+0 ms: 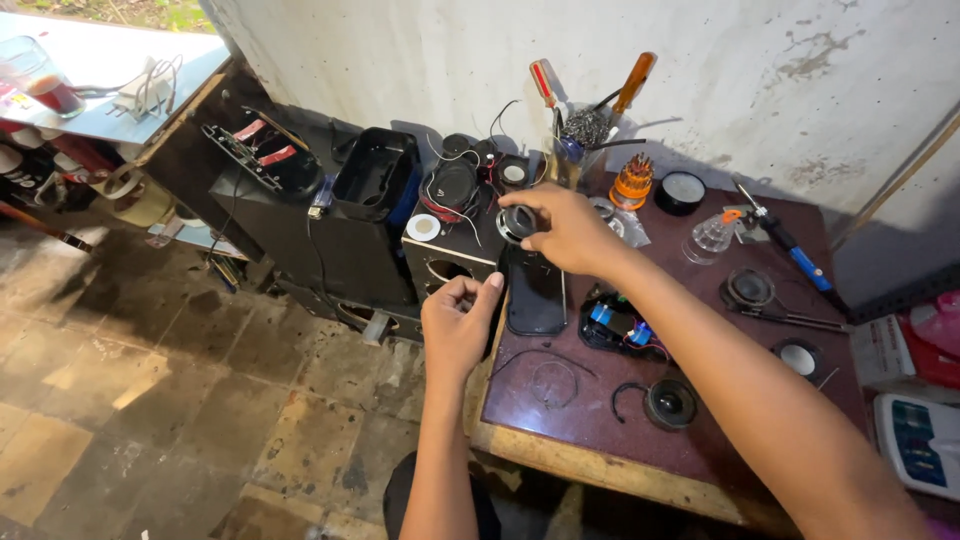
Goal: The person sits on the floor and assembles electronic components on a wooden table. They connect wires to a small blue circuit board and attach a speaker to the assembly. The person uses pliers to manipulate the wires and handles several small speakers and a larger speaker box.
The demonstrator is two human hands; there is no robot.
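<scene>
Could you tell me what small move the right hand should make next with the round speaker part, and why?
Probably lower it onto the table: the right hand pinches the small speaker in mid-air above the black casing, while the left hand hangs beside it.

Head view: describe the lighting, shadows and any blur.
Head view: light falls from the front, so the screwdrivers cast shadows on the white wall; the floor lies dimmer; right hand and left hand look sharp, edges bow slightly.

Dark maroon laminate tabletop (pixel 700 420) showing pale wood edge; round black-and-silver speaker driver (pixel 518 222) gleaming; flat black plastic panel (pixel 535 295) lying dark; orange ribbed bit holder (pixel 633 182) glowing; blue-handled soldering iron (pixel 800 262) contrasting; white stained wall (pixel 700 60) peeling.
</scene>
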